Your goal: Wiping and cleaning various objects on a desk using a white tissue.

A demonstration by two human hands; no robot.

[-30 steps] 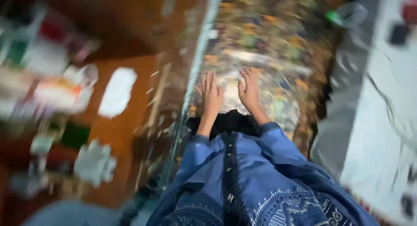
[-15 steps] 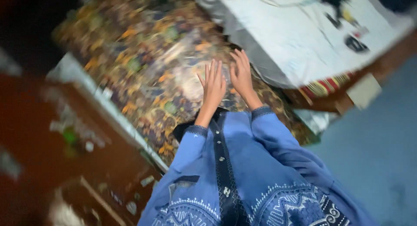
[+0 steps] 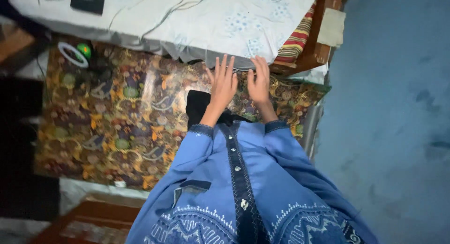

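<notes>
My left hand and my right hand are stretched out side by side in front of me, palms down, fingers straight and slightly apart. Neither holds anything. They hover over a glossy floral-patterned mat, close to the edge of a white sheet. Blue sleeves and a blue embroidered tunic fill the lower middle of the view. A piece of black cloth lies just under my left wrist.
A low bed with the white sheet and a red-striped mattress edge runs along the top, with a black flat object on it. A green round item and white ring sit top left. Blue floor lies on the right, wooden furniture lower left.
The view has swung round, so the bed now lies ahead and the blue floor to the right. Both hands stay held out together, empty.
</notes>
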